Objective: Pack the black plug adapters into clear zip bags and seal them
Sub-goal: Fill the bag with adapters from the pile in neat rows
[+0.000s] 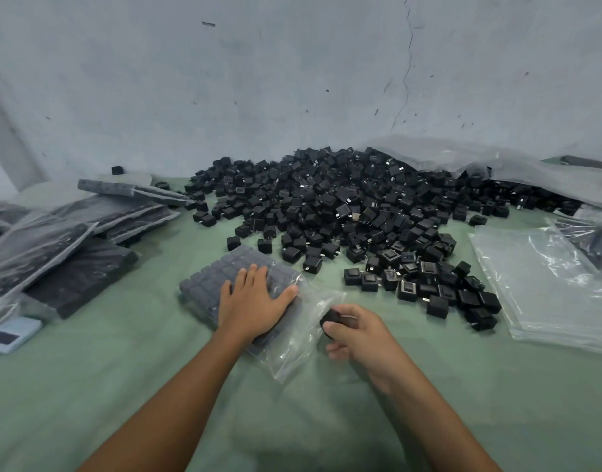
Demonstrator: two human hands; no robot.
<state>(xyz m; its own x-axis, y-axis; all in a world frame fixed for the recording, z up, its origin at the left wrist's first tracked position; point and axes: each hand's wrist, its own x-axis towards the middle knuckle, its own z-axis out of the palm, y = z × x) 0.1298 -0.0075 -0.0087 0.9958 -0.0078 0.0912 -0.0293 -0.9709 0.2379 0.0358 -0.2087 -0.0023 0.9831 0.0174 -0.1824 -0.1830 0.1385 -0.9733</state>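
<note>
Green table (156, 386) against grey wall. Your left hand (255, 301) lies flat, fingers spread, on nearly full zip bag (207, 284) near table middle. Your right hand (357, 332) pinches one black adapter (329, 322) at bag mouth. Keep rows pressed flat, slide adapter into free gap, then seal.
</note>
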